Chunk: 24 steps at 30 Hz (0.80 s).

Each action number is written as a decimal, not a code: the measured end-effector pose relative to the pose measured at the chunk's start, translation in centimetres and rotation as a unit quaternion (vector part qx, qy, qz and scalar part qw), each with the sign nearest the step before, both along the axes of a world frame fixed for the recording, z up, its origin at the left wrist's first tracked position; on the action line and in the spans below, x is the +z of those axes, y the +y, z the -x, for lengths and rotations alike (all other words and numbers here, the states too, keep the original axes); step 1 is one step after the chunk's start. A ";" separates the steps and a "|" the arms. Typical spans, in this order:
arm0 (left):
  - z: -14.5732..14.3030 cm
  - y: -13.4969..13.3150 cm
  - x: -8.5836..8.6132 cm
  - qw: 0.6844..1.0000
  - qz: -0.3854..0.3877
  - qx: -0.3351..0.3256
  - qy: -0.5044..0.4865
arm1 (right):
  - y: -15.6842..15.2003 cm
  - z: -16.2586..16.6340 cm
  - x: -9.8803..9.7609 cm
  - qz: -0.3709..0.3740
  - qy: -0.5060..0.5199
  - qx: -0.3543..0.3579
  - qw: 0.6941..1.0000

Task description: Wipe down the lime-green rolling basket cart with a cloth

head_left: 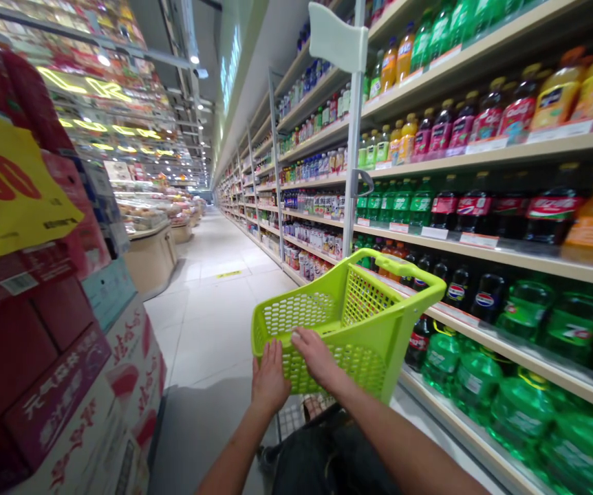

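Observation:
A lime-green plastic shopping basket (363, 323) sits on a cart in front of me, tilted toward the drink shelves. My left hand (270, 377) lies flat against the basket's near wall, fingers stretched upward. My right hand (316, 355) rests on the near rim beside it, fingers extended over the edge. Neither hand holds anything. A dark bag (327, 454) lies on the cart's lower level under my forearms.
Long shelves of soda and juice bottles (482, 206) run along the right. Stacked red and white cartons (59, 371) with a yellow price sign (2, 185) stand close on the left. A white tiled aisle (214, 302) stretches ahead, with display counters (149, 254) at left.

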<state>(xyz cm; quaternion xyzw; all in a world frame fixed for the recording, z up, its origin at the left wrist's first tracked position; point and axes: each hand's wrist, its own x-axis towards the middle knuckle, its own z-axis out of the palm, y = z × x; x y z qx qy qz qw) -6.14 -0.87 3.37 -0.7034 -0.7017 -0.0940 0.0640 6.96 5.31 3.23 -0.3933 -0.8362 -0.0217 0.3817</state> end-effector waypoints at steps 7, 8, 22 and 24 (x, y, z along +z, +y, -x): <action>2.2 0.3 -0.3 0.997 0.009 0.070 -0.020 | 1.1 -7.4 1.2 -0.012 -0.058 -0.048 0.997; 2.4 0.4 -0.5 0.998 0.009 0.064 -0.018 | 1.4 -9.3 1.5 -0.024 -0.061 -0.072 0.995; 3.1 2.1 -0.2 0.995 0.033 0.091 -0.022 | 5.5 -7.1 0.1 -0.059 0.005 -0.088 0.994; 2.8 2.5 -0.1 0.994 0.035 0.097 -0.034 | 6.0 -6.2 0.3 -0.043 0.010 -0.095 0.995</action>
